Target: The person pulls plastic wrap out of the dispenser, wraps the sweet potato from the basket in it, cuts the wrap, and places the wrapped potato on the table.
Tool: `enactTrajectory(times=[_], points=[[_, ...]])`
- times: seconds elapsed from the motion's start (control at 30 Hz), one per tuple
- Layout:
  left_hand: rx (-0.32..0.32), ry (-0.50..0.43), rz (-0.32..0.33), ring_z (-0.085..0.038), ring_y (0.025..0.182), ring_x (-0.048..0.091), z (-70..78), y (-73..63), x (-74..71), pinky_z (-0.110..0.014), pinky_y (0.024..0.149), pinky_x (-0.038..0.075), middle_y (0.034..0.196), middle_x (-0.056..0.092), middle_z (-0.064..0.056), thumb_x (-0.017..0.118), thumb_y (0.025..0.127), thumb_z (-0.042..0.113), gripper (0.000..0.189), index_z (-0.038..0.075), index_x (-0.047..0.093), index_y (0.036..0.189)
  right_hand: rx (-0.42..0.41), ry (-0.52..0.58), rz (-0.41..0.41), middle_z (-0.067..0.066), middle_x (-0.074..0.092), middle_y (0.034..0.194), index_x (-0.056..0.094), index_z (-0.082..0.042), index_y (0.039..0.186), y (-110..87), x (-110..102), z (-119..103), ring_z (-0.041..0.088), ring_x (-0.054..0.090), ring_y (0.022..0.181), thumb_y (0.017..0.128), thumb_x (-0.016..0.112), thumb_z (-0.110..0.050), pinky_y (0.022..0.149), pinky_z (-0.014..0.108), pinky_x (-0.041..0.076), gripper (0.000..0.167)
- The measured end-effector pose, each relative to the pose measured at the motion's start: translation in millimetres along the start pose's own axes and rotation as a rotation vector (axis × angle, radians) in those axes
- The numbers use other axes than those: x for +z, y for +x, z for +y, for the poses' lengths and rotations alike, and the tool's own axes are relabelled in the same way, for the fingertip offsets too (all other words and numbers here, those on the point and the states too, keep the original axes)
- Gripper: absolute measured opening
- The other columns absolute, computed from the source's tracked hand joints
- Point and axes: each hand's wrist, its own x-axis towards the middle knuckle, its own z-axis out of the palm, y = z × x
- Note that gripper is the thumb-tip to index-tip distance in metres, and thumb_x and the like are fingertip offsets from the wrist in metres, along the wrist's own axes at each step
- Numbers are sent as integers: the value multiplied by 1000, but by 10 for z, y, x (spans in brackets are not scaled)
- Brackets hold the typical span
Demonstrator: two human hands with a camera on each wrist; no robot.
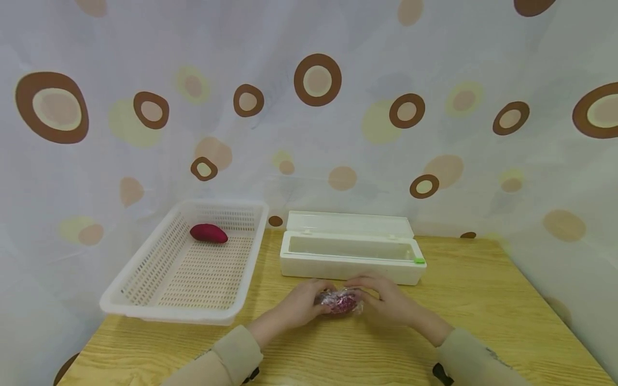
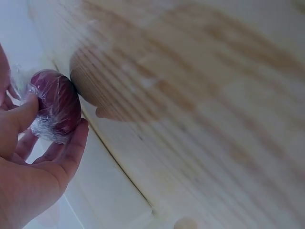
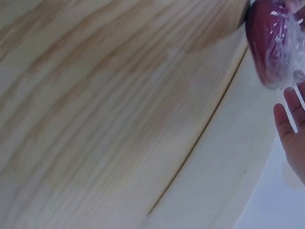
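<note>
A purple-red sweet potato (image 1: 341, 304) in crinkled clear plastic wrap lies low over the table, between the two hands. My left hand (image 1: 304, 303) grips its left end, and in the left wrist view the thumb and fingers curl round the wrapped sweet potato (image 2: 59, 102). My right hand (image 1: 388, 300) is at the other end, by the loose wrap. In the right wrist view, fairly straight, spread fingers of the right hand (image 3: 296, 138) show just below the wrapped sweet potato (image 3: 267, 40); the rest of that hand is cut off by the frame.
Behind the hands stands a long white box (image 1: 350, 268) with its lid (image 1: 347, 222) raised and a green piece (image 1: 419, 260) at its right end. To the left, a white perforated basket (image 1: 253, 257) holds an unwrapped sweet potato (image 1: 209, 233). A dotted curtain (image 1: 309, 134) hangs behind the wooden table (image 1: 492, 300).
</note>
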Motion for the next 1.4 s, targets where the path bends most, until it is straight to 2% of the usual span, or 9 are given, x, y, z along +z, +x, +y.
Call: enactTrajectory(times=[0.17,0.3,0.4,0.6,0.73,1.0,1.2,1.4], points=[[-7,-5,-11,-20,112,56,4,-7,-9,-35,95,46,120,60,-3,68,86,21,38,15,59,122,-6,-38,15,7,64,117,65,-5,117,-51,-14,103,26,57,109,93,56,-6,89,47,47,26],[-2,1,-14,-20,113,55,9,-5,-17,-34,96,45,120,60,-3,67,87,20,37,15,59,122,-22,-87,-33,9,66,117,65,-5,117,-51,27,163,28,60,108,94,55,-7,89,44,49,26],[8,2,-14,-21,114,55,25,-5,-24,-35,97,45,120,60,-4,67,87,19,36,14,59,122,-5,-85,-81,7,66,117,65,-6,119,-49,54,175,27,61,109,95,53,-10,90,43,49,26],[16,6,-11,-22,112,56,39,-3,-26,-36,96,45,118,60,-5,66,87,18,34,13,60,120,69,-71,-172,7,64,120,60,-9,126,-44,81,147,26,61,109,94,57,-26,91,42,49,37],[-2,10,-12,-21,111,56,39,2,-16,-35,96,45,118,60,-5,65,88,17,34,14,60,121,68,-99,-208,6,66,116,59,-11,129,-25,107,135,22,63,103,87,63,-36,87,37,51,49],[-20,5,-15,-21,114,55,34,18,2,-36,98,44,120,59,-5,64,89,18,34,15,60,123,15,-181,-200,6,66,109,60,-8,126,21,130,117,19,64,93,75,74,-36,82,33,53,60],[-26,-16,-26,-22,116,54,25,21,-6,-36,99,43,122,58,-5,62,90,17,34,14,59,124,5,-256,-218,4,66,112,59,-10,127,34,134,131,20,63,98,73,75,-41,86,36,52,64],[-18,-51,-38,-19,111,56,18,13,-12,-34,96,46,119,60,-4,64,89,17,37,13,58,125,-11,-263,-185,1,67,112,60,-12,125,26,134,130,19,63,100,70,77,-39,86,37,51,63]])
